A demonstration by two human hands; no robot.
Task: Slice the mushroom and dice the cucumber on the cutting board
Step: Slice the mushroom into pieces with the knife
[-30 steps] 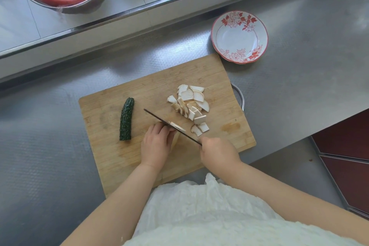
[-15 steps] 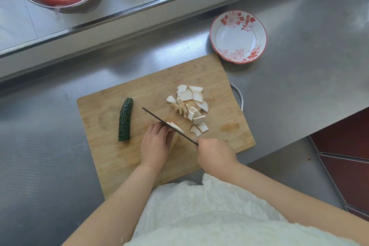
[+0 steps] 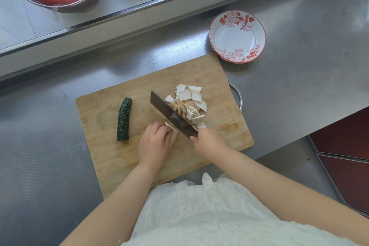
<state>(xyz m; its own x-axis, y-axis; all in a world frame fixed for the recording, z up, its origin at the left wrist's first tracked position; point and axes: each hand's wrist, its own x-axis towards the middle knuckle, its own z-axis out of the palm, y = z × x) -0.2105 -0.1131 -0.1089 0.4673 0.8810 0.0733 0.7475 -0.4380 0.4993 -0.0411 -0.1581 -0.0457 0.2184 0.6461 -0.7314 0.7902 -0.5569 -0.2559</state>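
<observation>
The textured stainless-steel bench (image 3: 299, 90) carries a rectangular bamboo cutting board (image 3: 111, 146) with a metal loop handle at its 3 o'clock edge. Off the board's 1 o'clock corner stands an empty white bowl with a red floral rim (image 3: 237, 36). On the board, toward 9 o'clock, lies a short dark-green bumpy cucumber (image 3: 124, 119), whole and uncut; dicing has not begun. Toward 2 o'clock from the board's centre lies a pile of pale mushroom slices (image 3: 189, 100). The dark rectangular cleaver blade (image 3: 169, 115) is tilted, its flat against that pile. The right hand (image 3: 209, 143) has its grip closed round the cleaver handle. The left hand (image 3: 154, 144), fingers curled, holds the remaining pale mushroom stub (image 3: 173, 129). Judged status: slicing is nearly complete; the stub and the entire cucumber remain.
</observation>
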